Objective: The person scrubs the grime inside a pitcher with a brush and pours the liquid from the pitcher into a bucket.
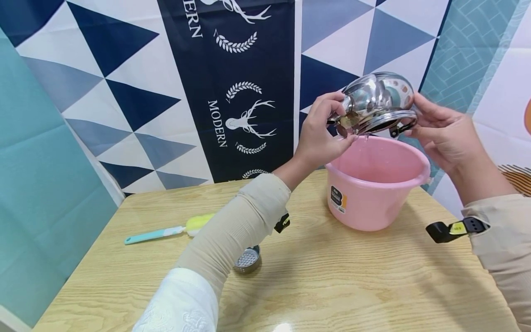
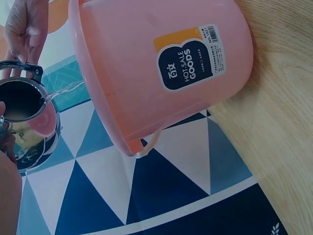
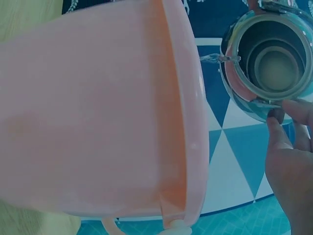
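Note:
A shiny metal teapot (image 1: 379, 97) is tipped over the pink bucket (image 1: 377, 210), its round mouth (image 3: 276, 61) turned downward. Water (image 2: 68, 89) runs from the rim toward the bucket, visible in both wrist views. My left hand (image 1: 321, 127) grips the teapot's left side, fingers above and thumb below. On the other side my right hand (image 1: 448, 131) holds it near a black handle mount (image 1: 400, 129), with the thumb and fingers around the edge. The teapot hangs above the bucket's rim, apart from it.
A small perforated metal strainer cup (image 1: 248, 259) stands on the wooden table (image 1: 340, 286), partly behind my left forearm. Left of it lies a brush (image 1: 151, 235) with a turquoise handle and a yellow head. A patterned cloth (image 1: 137, 92) hangs along the table's back.

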Demonstrator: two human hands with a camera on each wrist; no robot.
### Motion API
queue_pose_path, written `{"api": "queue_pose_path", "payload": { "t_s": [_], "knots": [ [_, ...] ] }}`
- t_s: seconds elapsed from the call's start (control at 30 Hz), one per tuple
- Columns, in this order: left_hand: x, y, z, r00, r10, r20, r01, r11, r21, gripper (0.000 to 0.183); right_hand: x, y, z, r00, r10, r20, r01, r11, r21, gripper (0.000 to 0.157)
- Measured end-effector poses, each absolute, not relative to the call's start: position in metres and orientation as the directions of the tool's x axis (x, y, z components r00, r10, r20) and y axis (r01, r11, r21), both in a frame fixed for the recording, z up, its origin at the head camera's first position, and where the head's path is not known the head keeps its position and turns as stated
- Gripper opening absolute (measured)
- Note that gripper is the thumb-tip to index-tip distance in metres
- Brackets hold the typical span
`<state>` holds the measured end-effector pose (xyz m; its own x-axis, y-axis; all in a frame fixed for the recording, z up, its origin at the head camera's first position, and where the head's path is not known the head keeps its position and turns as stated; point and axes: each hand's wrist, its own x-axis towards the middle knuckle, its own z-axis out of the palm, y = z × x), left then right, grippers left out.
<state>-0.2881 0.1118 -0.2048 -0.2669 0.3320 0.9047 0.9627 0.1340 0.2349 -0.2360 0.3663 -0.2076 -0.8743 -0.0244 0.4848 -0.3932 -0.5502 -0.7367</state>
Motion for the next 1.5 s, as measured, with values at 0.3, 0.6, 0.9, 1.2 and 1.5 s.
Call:
{"api": "queue_pose_path", "payload": {
  "t_s": [0.3, 0.6, 0.9, 1.2, 1.5],
  "knots": [
    [-0.288, 0.114, -0.210, -0.167, 0.343, 0.924, 0.982, 0.146, 0.123, 0.038, -0.234, 0.359, -0.215, -0.862, 0.040, 0.506, -0.425, -0.600, -0.678, 0.066],
    [-0.284, 0.115, -0.213, -0.136, 0.366, 0.921, 0.982, 0.172, 0.076, 0.035, -0.234, 0.355, -0.219, -0.841, 0.072, 0.536, -0.425, -0.700, -0.574, 0.069],
    [-0.284, 0.116, -0.214, -0.096, 0.354, 0.930, 0.988, 0.151, 0.045, 0.031, -0.234, 0.352, -0.220, -0.822, 0.097, 0.561, -0.455, -0.705, -0.544, 0.067],
    [-0.284, 0.114, -0.212, -0.049, 0.379, 0.924, 0.989, 0.150, -0.009, 0.027, -0.234, 0.347, -0.218, -0.811, 0.146, 0.566, -0.479, -0.720, -0.501, 0.065],
    [-0.282, 0.112, -0.206, 0.000, 0.407, 0.913, 0.984, 0.162, -0.072, 0.023, -0.234, 0.344, -0.217, -0.798, 0.175, 0.577, -0.473, -0.775, -0.420, 0.061]
  ]
}}
